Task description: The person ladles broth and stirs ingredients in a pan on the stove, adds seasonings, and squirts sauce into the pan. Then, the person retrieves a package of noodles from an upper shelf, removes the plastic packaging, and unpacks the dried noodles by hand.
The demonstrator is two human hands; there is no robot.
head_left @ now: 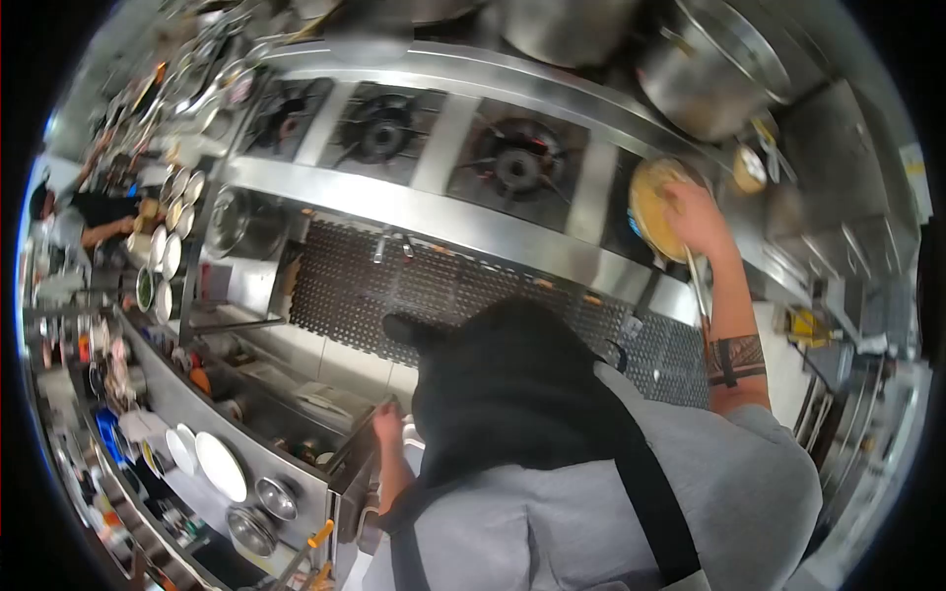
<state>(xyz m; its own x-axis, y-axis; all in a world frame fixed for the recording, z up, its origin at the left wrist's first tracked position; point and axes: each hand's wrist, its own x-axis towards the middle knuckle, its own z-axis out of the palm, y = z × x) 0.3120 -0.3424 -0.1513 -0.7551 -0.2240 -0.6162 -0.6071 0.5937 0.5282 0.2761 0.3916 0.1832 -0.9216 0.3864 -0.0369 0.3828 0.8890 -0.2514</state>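
Observation:
My right hand (pixel 695 219) reaches over a round pan (pixel 680 256) on the rightmost part of the range. Its fingers point down at the yellow-brown food (pixel 650 212) that fills the pan. They look curled together, and whatever they hold, if anything, is hidden. The pan's long handle (pixel 701 295) runs back toward me beside my forearm. Low on the left, my left hand (pixel 387 422) is by the corner of a steel counter (pixel 340 478). It is small and blurred, so its fingers do not show clearly.
Several gas burners (pixel 517 167) line the range, with large pots (pixel 709 79) behind. A small tub (pixel 749 167) stands right of the pan. A perforated black mat (pixel 340 271) covers the floor. White plates (pixel 220 467) and metal bowls (pixel 277 498) sit at left. Another person (pixel 94 222) works far left.

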